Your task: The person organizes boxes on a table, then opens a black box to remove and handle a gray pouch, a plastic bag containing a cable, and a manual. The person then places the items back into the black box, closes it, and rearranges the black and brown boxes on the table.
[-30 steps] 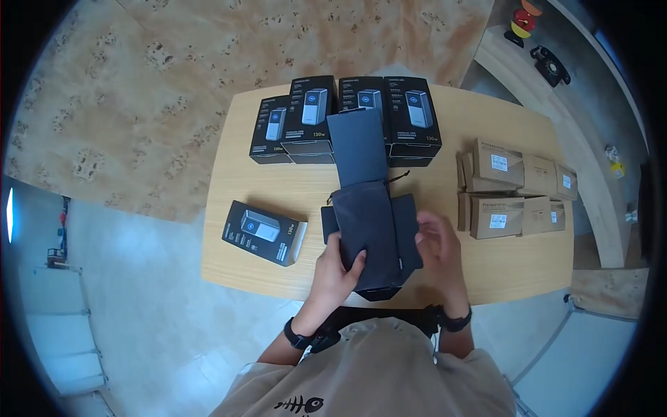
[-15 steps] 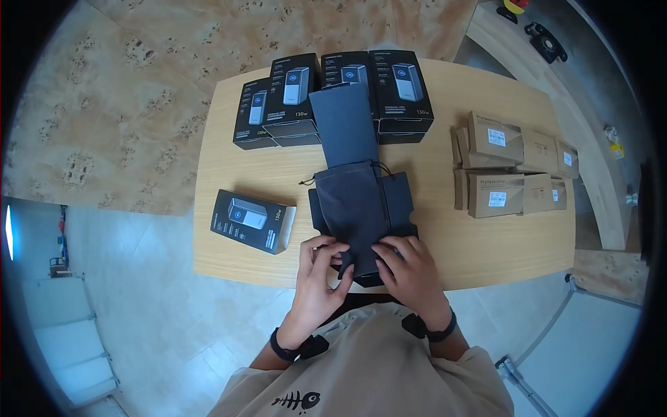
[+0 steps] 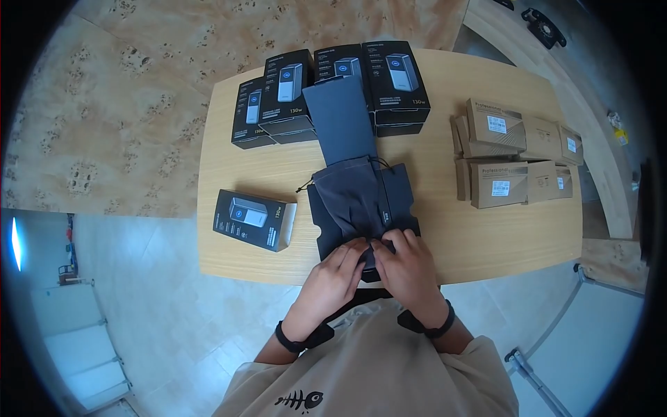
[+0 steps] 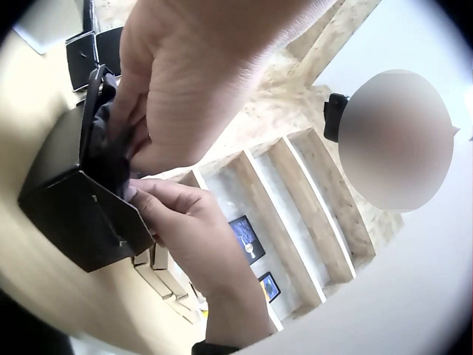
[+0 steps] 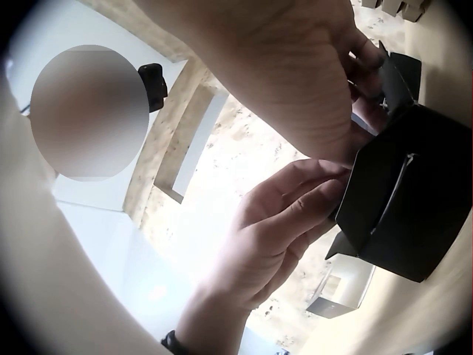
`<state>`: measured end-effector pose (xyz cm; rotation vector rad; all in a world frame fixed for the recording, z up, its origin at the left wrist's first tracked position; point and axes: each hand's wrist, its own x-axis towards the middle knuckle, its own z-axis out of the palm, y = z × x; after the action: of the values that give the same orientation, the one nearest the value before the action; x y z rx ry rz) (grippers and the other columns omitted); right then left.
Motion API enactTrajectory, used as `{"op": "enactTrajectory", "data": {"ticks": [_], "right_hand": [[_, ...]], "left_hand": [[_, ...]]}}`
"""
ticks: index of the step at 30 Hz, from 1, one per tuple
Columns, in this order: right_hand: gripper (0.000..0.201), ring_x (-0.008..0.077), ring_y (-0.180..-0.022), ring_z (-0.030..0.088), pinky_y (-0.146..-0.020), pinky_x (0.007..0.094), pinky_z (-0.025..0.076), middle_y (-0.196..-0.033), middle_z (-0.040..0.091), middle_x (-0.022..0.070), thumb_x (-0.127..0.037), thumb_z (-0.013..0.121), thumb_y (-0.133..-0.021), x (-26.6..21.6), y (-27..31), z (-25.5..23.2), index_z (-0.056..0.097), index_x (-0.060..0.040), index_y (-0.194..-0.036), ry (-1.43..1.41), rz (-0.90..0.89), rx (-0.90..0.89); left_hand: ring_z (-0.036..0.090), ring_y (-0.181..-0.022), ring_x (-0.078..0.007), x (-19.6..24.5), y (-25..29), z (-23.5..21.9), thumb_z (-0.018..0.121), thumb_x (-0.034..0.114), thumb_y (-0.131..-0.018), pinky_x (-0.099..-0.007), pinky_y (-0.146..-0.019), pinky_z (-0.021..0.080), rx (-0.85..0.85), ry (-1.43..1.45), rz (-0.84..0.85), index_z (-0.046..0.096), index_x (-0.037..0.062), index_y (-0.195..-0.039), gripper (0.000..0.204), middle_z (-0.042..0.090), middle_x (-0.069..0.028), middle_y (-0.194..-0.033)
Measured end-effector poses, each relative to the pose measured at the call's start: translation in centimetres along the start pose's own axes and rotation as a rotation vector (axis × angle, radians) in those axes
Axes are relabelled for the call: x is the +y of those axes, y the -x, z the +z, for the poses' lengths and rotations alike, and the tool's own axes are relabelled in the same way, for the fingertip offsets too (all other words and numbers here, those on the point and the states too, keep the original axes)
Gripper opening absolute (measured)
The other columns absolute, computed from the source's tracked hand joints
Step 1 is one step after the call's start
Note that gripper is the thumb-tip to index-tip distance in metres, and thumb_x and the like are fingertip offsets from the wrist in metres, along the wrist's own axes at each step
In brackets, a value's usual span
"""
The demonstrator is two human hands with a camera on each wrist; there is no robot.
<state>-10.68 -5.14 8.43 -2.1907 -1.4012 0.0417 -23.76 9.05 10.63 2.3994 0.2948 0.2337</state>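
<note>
A black box [image 3: 401, 191] stands at the table's near edge, its lid flap [image 3: 340, 118] raised towards the back and its side flaps spread. Over its opening lies a dark drawstring pouch [image 3: 344, 187], wrinkled at the near end, with cords at the far end. My left hand [image 3: 337, 278] pinches the pouch's near end with bent fingers. Right beside it, my right hand [image 3: 410, 274] pinches the same cloth, thumb and fingers close to the left fingertips. In the left wrist view, fingers of both hands reach in at the rim of the box [image 4: 81, 214].
Several black printed boxes [image 3: 396, 80] stand in a row at the back. A smaller printed sleeve [image 3: 250, 221], open at one end, lies at the left. Brown cartons [image 3: 499, 186] are stacked at the right. A black telephone [image 3: 543, 28] sits on a shelf beyond.
The right hand came from beside the box onto the pouch, and both hands have drawn together at its near end. The pouch's cloth there is now bunched and wrinkled.
</note>
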Motion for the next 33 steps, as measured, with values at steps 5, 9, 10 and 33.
{"op": "enactTrajectory", "data": {"ticks": [5, 9, 10, 33], "right_hand": [[0.026, 0.0242, -0.095, 0.060, -0.077, 0.0372, 0.051, -0.100, 0.061, 0.0053, -0.010, 0.070, -0.082, 0.1, -0.6, 0.3, 0.078, -0.0034, -0.106, 0.071, -0.022, -0.047], [0.029, 0.0259, -0.097, 0.061, -0.078, 0.0385, 0.051, -0.103, 0.061, 0.0061, -0.008, 0.070, -0.082, 0.0, -0.6, 0.2, 0.075, -0.0030, -0.110, 0.041, 0.000, -0.036], [0.029, 0.0259, -0.097, 0.061, -0.078, 0.0385, 0.051, -0.103, 0.061, 0.0061, -0.008, 0.070, -0.082, 0.0, -0.5, -0.1, 0.075, -0.0030, -0.110, 0.041, 0.003, -0.035], [0.031, 0.0300, -0.096, 0.059, -0.080, 0.0423, 0.046, -0.098, 0.060, 0.0105, -0.016, 0.072, -0.087, -0.4, 0.4, 0.8, 0.076, -0.0008, -0.113, 0.051, 0.054, -0.161]], "left_hand": [[0.068, -0.111, -0.0423, -0.2, -0.5, 1.0, 0.074, -0.002, -0.090, -0.0464, -0.093, 0.058, 0.026, -0.025, 0.010, 0.060, -0.0008, -0.128, 0.040, 0.066, -0.0190, -0.125], [0.067, -0.110, -0.0410, 0.8, -1.2, 1.1, 0.072, -0.002, -0.090, -0.0472, -0.092, 0.058, 0.108, 0.037, -0.078, 0.058, 0.0006, -0.129, 0.041, 0.063, -0.0193, -0.113], [0.067, -0.108, -0.0407, 0.5, -1.1, 1.4, 0.074, -0.002, -0.089, -0.0473, -0.091, 0.058, 0.118, 0.075, -0.148, 0.060, 0.0012, -0.127, 0.040, 0.062, -0.0181, -0.109], [0.057, -0.099, -0.0287, 0.0, -0.5, 1.7, 0.076, 0.017, -0.090, -0.0431, -0.088, 0.041, -0.080, -0.341, -0.019, 0.074, 0.0061, -0.122, 0.034, 0.054, -0.0099, -0.100]]}}
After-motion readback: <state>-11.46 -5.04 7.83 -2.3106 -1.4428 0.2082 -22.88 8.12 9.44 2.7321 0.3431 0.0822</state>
